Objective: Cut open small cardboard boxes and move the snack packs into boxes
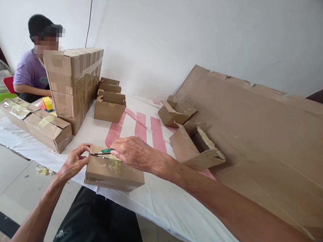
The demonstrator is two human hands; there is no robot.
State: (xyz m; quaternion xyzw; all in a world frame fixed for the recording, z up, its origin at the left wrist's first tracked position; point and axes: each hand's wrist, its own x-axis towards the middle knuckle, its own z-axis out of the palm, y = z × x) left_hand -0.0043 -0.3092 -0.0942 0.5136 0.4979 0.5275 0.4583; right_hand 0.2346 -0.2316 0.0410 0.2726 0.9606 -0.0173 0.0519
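Right hand (132, 152) is closed round a green-handled knife (107, 151), held low over the lid, tip at the left end of the top seam. Left hand (74, 163) grips the left end of the box (107, 174), fingers at the far corner, thumb on the near side. Box sits flat at the front edge of the cloth-covered desk (159, 204), right ahead of the person's knees. Can't tell how deep the blade sits, if it's in at all. Looks like seam work; yellowish tape (115, 166) spans the seam mid-lid. To do it well: keep the blade shallow and near flat so it parts tape and spares contents, run it along the seam rather than across the board, stroke rightward, away from the left hand. Main risk: left fingers are right beside the tip; a grip lower on the end wall would be safer and should brace the box as well. Box is near the edge, so push toward the wall, not the lap. Further out: two open boxes (185, 151) to the right by a big cardboard sheet (271, 141), more open boxes (109, 111) behind, a tall stack (81, 80) and taped boxes (47, 127) left, co-worker (31, 71) beyond.
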